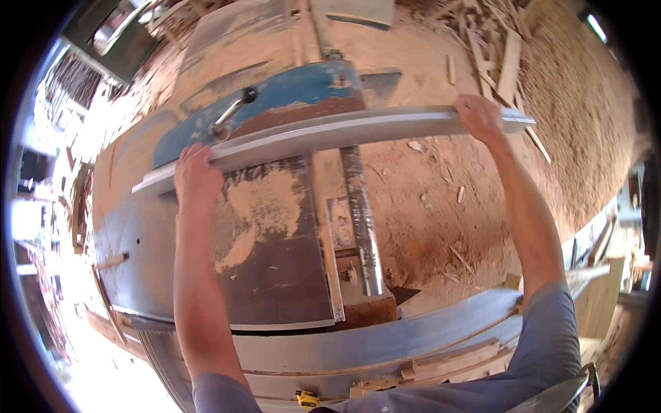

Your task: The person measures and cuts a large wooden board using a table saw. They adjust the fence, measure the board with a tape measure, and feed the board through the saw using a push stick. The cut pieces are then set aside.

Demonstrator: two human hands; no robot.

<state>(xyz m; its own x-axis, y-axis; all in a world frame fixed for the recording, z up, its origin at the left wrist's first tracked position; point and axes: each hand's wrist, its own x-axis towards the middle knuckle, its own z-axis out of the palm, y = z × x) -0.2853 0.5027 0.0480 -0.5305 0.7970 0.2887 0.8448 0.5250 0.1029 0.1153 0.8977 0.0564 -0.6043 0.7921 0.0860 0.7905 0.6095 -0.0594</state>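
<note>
A long grey metal fence bar point(330, 129) lies across the far part of the saw table point(275, 268), slanting up toward the right. My left hand point(198, 177) is closed over the bar near its left end. Toward the other end, which sticks out past the table, my right hand point(480, 118) is wrapped round it. Just beyond the bar sits a worn blue bracket point(289, 88), with a metal lever point(233, 113) ending in a dark knob. Whether bar and bracket are joined, I cannot tell.
A round steel rail point(359, 220) runs along the table's right side. Nearer me, wood strips point(454, 365) and a yellow tape measure point(307, 398) lie on a metal surface point(427, 320). Sawdust point(578, 124) and wood offcuts point(506, 65) cover the ground at the far right.
</note>
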